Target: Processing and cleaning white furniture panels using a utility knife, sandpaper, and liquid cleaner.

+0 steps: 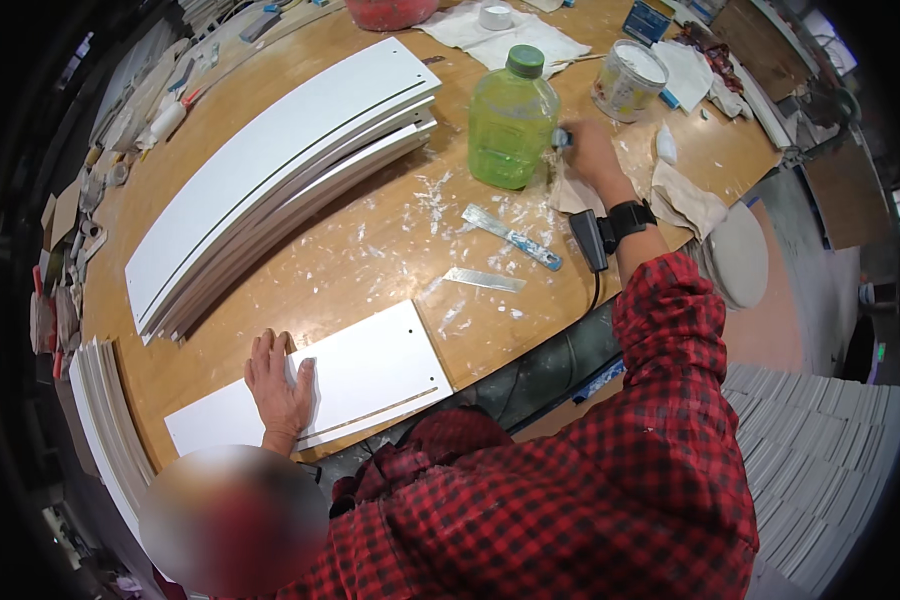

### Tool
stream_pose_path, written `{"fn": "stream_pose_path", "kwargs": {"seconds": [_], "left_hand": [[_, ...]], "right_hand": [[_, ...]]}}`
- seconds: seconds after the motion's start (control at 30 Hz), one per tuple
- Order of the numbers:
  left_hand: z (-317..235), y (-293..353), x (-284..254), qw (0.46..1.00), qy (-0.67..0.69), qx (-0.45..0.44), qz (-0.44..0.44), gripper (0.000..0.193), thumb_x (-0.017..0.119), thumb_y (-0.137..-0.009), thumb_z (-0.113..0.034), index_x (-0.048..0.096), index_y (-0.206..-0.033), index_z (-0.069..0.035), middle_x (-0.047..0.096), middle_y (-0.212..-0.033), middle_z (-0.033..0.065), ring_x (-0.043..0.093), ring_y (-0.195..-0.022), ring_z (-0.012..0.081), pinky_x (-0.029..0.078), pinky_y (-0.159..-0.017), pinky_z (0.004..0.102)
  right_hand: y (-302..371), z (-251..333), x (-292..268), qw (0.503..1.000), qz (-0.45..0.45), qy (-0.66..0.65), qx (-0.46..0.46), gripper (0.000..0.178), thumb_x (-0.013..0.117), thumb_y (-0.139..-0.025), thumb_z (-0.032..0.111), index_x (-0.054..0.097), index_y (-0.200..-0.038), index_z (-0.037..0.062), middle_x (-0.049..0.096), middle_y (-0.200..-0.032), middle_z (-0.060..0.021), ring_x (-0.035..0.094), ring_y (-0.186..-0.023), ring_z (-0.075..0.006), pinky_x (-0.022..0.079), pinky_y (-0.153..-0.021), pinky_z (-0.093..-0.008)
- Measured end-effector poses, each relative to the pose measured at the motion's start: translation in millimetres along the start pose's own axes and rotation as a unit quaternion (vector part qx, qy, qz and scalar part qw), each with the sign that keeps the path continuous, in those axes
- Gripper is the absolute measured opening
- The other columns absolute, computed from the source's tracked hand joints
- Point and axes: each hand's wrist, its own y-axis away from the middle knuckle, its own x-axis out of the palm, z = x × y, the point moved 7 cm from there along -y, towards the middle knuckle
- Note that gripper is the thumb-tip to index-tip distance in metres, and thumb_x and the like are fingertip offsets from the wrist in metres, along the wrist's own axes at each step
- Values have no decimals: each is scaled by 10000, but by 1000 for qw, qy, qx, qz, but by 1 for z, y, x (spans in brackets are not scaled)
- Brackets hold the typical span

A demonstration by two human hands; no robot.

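Note:
My left hand [280, 388] lies on a white board [365, 365] at the table's near edge, fingers stretched out. The board has small dark holes at its right end and a groove along the near side. My right hand [595, 158] is farther off, just right of a jug of yellow-green liquid [513, 120] with a green cap. Its fingers are closed on a small blue-grey object [562, 138], mostly hidden, so its kind is unclear. A putty knife [512, 238] with a worn blue handle and a flat metal blade [484, 280] lie between my hands.
A stack of white boards [280, 170] stands at the far left. Beyond my right hand are an open tub of white paste [630, 80] and a white cloth [505, 35]. Beige cloth [690, 200] lies near the right edge. More stacked boards [820, 460] stand lower right.

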Motion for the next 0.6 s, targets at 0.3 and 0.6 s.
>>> {"fn": "stream_pose_path", "kwargs": {"seconds": [0.3, 0.6], "left_hand": [[4, 4, -4, 999, 17, 11, -31, 489, 566, -858, -304, 474, -1277, -68, 395, -1363, 177, 316, -1302, 330, 194, -1076, 448], [-2, 0, -3, 998, 35, 15, -40, 479, 575, -855, -324, 496, -1250, -66, 413, -1343, 164, 335, -1289, 315, 211, -1068, 438]], "right_hand": [[103, 58, -17, 441, 18, -882, 167, 211, 492, -956, 195, 534, -1102, 49, 605, -960, -66, 572, -803, -167, 475, -684, -280], [145, 184, 13, 653, 157, -724, 159, 277, 545, -888, 74, 490, -1158, 37, 614, -984, -75, 589, -849, -188, 482, -741, -300]]}}
